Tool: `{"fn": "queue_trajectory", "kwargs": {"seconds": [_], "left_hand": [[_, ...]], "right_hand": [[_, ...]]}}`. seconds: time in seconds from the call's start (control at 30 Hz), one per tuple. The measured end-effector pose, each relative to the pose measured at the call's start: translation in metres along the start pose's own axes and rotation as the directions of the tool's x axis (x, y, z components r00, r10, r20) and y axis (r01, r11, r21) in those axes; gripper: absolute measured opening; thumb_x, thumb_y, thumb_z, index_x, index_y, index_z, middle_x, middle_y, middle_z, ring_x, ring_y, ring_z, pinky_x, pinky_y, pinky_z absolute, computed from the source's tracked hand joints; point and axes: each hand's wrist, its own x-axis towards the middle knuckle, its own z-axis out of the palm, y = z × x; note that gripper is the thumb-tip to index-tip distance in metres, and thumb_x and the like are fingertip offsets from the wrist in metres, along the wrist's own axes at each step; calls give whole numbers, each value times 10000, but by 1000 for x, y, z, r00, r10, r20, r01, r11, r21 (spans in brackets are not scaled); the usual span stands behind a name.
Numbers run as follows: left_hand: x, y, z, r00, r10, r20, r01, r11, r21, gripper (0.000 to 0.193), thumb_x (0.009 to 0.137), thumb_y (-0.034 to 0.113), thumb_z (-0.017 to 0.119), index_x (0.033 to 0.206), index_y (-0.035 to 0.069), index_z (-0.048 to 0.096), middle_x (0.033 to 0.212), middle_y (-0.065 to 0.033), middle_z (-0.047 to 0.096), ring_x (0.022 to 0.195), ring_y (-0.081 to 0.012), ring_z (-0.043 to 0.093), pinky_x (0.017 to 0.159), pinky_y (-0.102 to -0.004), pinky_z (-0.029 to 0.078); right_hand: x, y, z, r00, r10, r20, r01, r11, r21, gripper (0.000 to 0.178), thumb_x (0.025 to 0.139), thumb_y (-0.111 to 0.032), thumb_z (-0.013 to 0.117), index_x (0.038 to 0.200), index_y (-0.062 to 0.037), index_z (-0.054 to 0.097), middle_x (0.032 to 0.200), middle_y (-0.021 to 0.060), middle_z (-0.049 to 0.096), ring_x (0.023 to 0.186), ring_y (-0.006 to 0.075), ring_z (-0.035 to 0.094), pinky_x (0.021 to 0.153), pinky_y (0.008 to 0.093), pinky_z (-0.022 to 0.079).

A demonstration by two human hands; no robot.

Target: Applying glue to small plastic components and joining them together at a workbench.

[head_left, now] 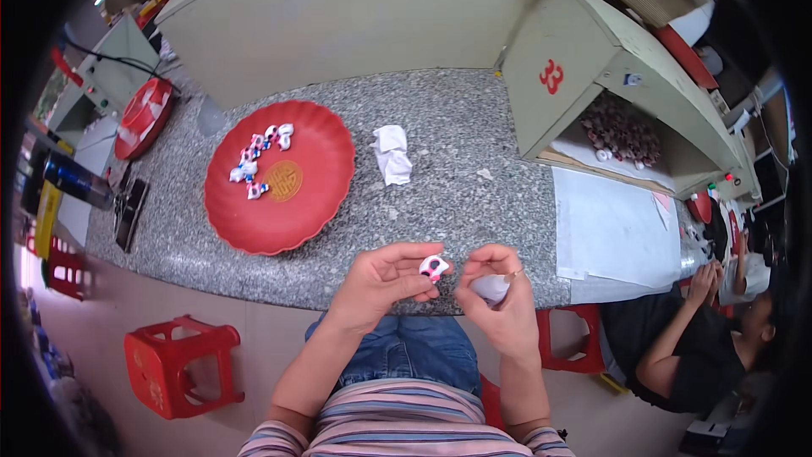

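A speckled grey worktop [457, 195] spans the view, with a pale grey cabinet [562, 55] standing at its right end, open at the front. The scalloped red tray [309, 216] sits left of centre, probably there to keep its row of figures within the left hand's reach; its raised rim likely stops them rolling off. A white sheet [613, 220] lies before the cabinet, perhaps to guard the surface.

The left hand [381, 281] pinches a small figure between thumb and fingers at the worktop's front edge, likely to keep most of it exposed. The right hand [507, 315], just beside it, is curled around a pale thing [488, 289], too hidden to identify. A crumpled white cloth or paper [392, 155] lies right of the tray. The small figure [433, 268] is white and pink with dark patches.

The tray bears a round gold emblem [283, 181]; the cabinet, painted red numerals [551, 76]. No brand is legible.
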Motion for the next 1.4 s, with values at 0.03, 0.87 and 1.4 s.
{"fn": "queue_trajectory", "kwargs": {"seconds": [0.03, 0.87, 1.4], "left_hand": [[-3, 1, -1, 1000, -18, -1, 18, 996, 93, 345, 815, 32, 578, 1139, -50, 489, 1035, -187, 593, 837, -177, 617, 707, -243, 507], [-10, -7, -17, 998, 49, 28, -49, 999, 9, 158, 776, -68, 572, 926, -41, 534, 1004, -191, 546, 892, -269, 601, 804, -374, 511], [-21, -12, -18, 880, 462, 116, -454, 740, 497, 143, 760, -110, 559, 804, -8, 651, 999, -178, 571, 842, -208, 613, 725, -256, 501]], "right_hand": [[-2, 3, -1, 998, -64, 17, 65, 997, -49, 386, 729, 70, 606, 1065, -28, 443, 864, 38, 514, 783, 84, 530, 673, 220, 443], [-12, -8, -16, 996, 5, -86, -3, 1000, 20, 333, 725, 44, 633, 1029, 35, 499, 910, 130, 608, 828, 143, 600, 705, 239, 471], [-23, -28, -15, 780, -611, 133, 611, 697, -376, 299, 605, -40, 665, 884, 32, 587, 590, 99, 580, 454, 173, 553, 431, 245, 426]]}}
